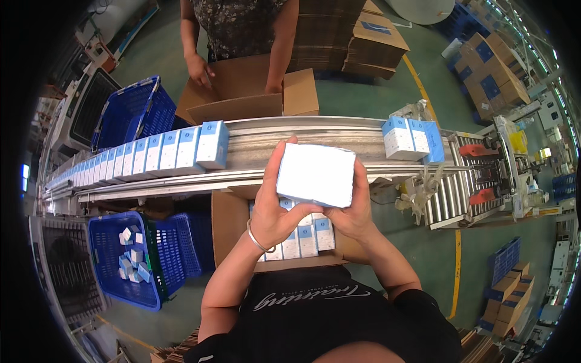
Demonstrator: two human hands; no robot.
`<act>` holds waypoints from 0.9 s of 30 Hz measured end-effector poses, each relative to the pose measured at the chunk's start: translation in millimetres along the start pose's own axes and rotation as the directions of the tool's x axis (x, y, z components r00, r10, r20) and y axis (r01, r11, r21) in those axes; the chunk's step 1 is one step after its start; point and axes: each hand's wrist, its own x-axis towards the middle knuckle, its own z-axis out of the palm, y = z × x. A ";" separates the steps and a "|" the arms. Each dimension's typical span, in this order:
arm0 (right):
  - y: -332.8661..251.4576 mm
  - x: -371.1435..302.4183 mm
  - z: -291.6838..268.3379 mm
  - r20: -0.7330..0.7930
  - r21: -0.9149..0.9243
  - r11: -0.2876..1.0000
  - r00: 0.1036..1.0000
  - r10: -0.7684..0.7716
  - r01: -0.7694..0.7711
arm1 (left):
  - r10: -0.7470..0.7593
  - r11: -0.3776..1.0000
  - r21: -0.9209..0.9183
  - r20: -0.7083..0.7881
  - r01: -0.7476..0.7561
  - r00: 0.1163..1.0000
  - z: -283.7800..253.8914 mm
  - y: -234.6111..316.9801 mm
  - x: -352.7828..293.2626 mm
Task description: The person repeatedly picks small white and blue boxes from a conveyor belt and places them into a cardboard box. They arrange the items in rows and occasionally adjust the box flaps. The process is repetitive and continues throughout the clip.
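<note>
Between both hands I hold a white box (316, 174) with blue-edged sides, raised above the near rail of the conveyor. Its top face is so bright that no detail shows. My left hand (269, 202) grips its left side, and a bracelet circles that wrist. My right hand (355, 209) grips its right side, and both thumbs press along the near edge. Below my hands stands an open cardboard carton (229, 227) with several blue-and-white boxes (307, 241) in it; my hands and arms hide part of it.
A long row of blue-and-white boxes (210, 145) lines the conveyor (302, 127) at left; several more (407, 139) stand at right before the rollers (446, 202). Across the belt, a person's hands (200, 71) are at another carton (242, 75). Blue baskets (124, 261) sit at left.
</note>
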 end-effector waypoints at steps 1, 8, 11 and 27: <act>-3.2 1.3 -1.8 0.027 -0.080 0.997 1.000 -0.016 0.018 | 0.026 0.999 0.022 -0.012 -0.025 1.000 -1.5 1.6 -3.3; -45.1 20.0 -5.4 0.212 -0.038 0.995 0.974 -0.080 0.090 | 0.072 0.991 0.117 -0.042 -0.067 0.997 -21.0 10.4 -20.5; -46.6 23.0 2.8 0.123 -0.071 0.980 0.977 -0.177 0.186 | -0.007 0.975 0.219 -0.094 0.027 0.996 -27.9 26.7 -27.5; -108.7 40.4 41.5 0.305 -0.090 0.963 0.928 -0.215 0.253 | -0.267 0.936 -0.300 -0.272 0.183 0.925 -47.0 99.4 -39.0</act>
